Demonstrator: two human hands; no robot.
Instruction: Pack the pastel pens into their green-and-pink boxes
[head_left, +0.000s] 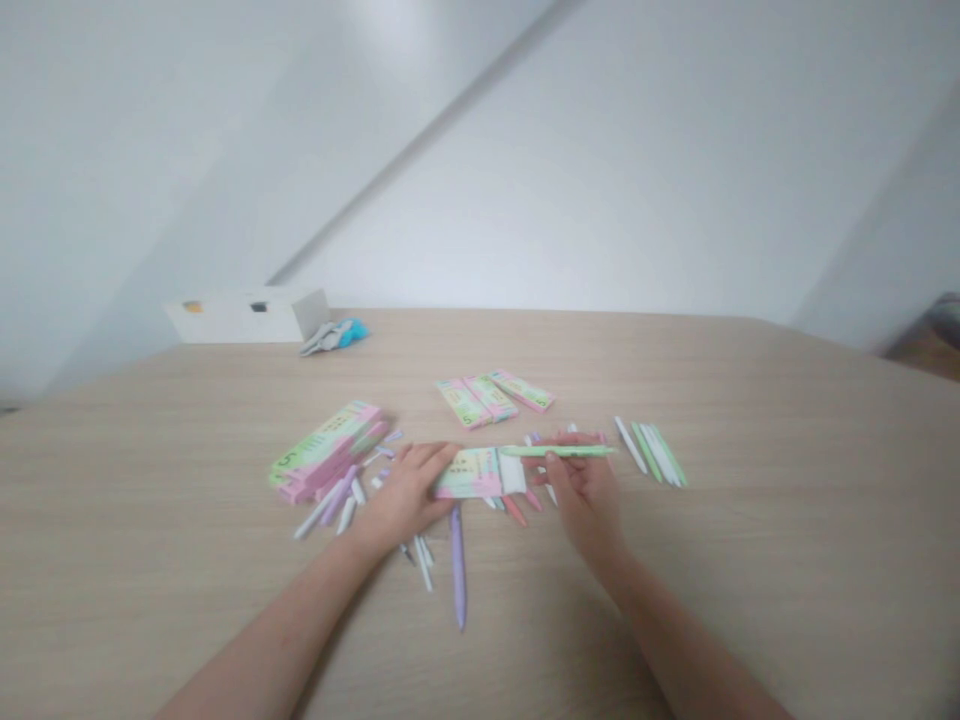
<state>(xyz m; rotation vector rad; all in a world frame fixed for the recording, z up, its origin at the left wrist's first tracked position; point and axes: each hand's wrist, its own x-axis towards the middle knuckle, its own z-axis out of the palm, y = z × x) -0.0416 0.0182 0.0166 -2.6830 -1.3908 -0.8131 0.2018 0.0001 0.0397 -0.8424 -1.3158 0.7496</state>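
Note:
My left hand (409, 490) is closed round the left end of a small pastel cardboard pen box (472, 472). Its white end flap (513, 474) stands out toward the right. In my right hand (585, 490) a light green pen (562, 452) is pinched between thumb and fingers, lying nearly level. The pen's left tip is at the box's open end; whether it is inside I cannot tell. Under and around both hands lie loose pens, among them a purple pen (458, 570) in front and a red pen (514, 511) below the box.
Several stacked pen boxes (330, 450) sit at left, and three more boxes (480, 400) lie farther back. White and green pens (656, 455) rest in a row at right. A white box (240, 316) and a grey-blue item (335, 336) stand at the back left of the wooden table (787, 560).

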